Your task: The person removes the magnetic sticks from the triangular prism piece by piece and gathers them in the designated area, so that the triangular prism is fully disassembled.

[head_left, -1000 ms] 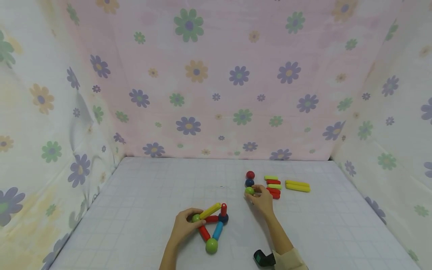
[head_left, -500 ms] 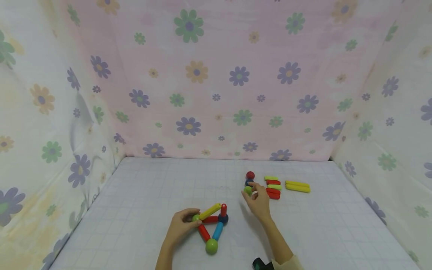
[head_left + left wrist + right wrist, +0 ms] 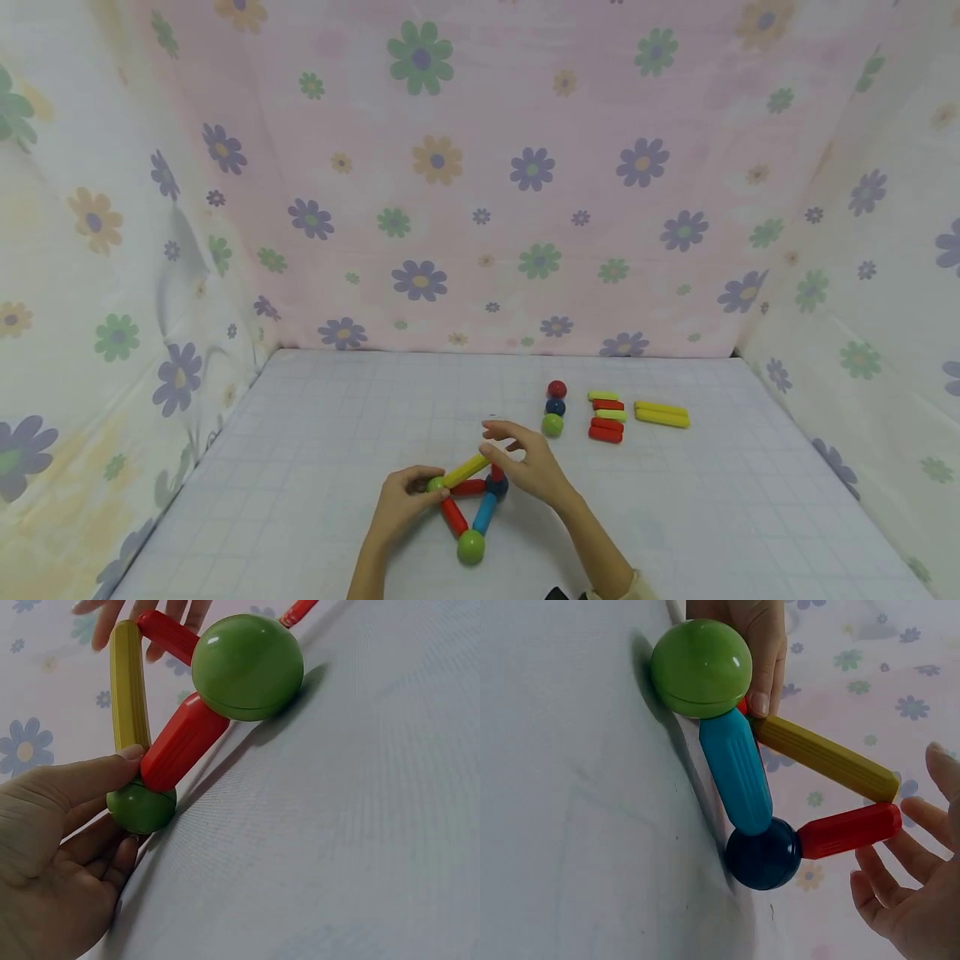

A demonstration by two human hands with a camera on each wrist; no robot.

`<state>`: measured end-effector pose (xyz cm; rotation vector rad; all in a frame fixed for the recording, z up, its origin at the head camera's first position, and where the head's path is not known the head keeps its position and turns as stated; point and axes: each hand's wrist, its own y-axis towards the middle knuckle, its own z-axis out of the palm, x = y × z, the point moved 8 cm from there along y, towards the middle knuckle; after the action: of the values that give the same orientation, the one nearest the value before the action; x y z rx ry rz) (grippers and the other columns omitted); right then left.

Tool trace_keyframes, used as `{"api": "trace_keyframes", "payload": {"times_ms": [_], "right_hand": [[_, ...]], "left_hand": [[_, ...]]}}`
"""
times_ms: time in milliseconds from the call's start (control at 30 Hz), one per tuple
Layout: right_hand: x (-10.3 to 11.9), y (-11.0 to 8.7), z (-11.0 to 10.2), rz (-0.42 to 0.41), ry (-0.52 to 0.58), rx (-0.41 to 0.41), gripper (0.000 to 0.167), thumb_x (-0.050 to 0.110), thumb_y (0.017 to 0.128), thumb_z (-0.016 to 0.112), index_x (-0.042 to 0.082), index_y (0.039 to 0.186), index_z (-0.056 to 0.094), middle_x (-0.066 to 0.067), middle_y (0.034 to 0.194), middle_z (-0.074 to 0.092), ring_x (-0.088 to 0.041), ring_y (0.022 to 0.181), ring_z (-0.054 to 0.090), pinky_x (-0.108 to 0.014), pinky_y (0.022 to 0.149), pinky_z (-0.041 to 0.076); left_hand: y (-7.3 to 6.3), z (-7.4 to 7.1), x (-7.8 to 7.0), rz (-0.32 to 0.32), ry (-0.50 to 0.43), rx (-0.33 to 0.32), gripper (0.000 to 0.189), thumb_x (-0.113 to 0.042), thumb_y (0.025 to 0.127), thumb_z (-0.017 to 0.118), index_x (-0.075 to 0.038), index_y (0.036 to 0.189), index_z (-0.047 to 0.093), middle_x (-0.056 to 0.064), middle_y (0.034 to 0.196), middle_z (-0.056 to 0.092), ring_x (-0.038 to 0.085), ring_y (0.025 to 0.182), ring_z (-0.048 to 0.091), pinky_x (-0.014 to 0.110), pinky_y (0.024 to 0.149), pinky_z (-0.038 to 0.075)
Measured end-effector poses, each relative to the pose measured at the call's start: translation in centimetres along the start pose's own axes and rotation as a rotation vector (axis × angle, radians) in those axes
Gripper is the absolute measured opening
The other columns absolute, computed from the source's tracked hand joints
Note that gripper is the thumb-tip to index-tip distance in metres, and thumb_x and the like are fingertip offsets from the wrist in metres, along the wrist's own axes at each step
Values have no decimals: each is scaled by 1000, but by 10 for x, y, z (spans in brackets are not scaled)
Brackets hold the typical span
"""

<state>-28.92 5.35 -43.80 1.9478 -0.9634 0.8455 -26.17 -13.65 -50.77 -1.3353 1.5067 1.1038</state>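
Note:
A triangle of magnetic sticks and balls stands on the table. My left hand [image 3: 405, 500] pinches its left green ball [image 3: 142, 808], the thumb at the base of a slanting yellow stick [image 3: 467, 471]. The front corner is another green ball [image 3: 471, 547], joined by a light blue stick [image 3: 736, 772] to a dark blue ball [image 3: 763, 853]. From that ball a red stick [image 3: 851, 831] rises, its top close to the yellow stick's end. My right hand [image 3: 531, 467] has its fingers spread around these two ends; fingertips are beside the red stick, and contact is unclear.
Behind the right hand, a red ball [image 3: 557, 389], a dark blue ball [image 3: 555, 407] and a green ball [image 3: 552, 425] stand in a row. Right of them lie several short red and yellow-green sticks [image 3: 607, 424], then two longer yellow sticks [image 3: 662, 414]. Flowered cloth walls [image 3: 480, 317] enclose the table.
My right hand has left the loose green ball in the row and moved left to the tops of the yellow and red sticks. The left hand keeps its grip in nearly the same place.

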Motion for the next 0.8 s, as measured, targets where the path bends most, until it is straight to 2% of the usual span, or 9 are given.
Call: {"api": "trace_keyframes", "payload": {"times_ms": [133,333,500,800], "right_hand": [[2,0,8,4,-1,69,34,24,90,63,7,119,62,-13,107,67,-21,96,60,-35,81,51],[1,-2,16,6,-19,132,33,21,87,67,2,114,64,-13,109,67,-16,90,56,-29,81,50],[-1,-2,18,26,-46,135,32,21,86,69,2,111,65,-9,107,68,-13,88,55,-27,81,49],[0,-1,20,3,-62,118,25,19,86,69,2,104,66,0,94,68,-10,79,53,-26,75,50]], "left_hand": [[-1,0,-2,6,21,-6,31,-12,75,76,3,102,68,14,101,68,21,89,61,24,79,48],[-2,0,-4,18,55,-14,32,-14,76,76,2,102,68,12,101,68,23,91,62,28,81,48],[-1,0,-4,27,55,-16,31,-14,76,76,2,102,68,12,100,68,23,90,62,28,80,48],[-2,0,-3,28,50,-16,30,-13,76,76,1,101,68,11,100,68,22,89,61,27,81,47]]}}
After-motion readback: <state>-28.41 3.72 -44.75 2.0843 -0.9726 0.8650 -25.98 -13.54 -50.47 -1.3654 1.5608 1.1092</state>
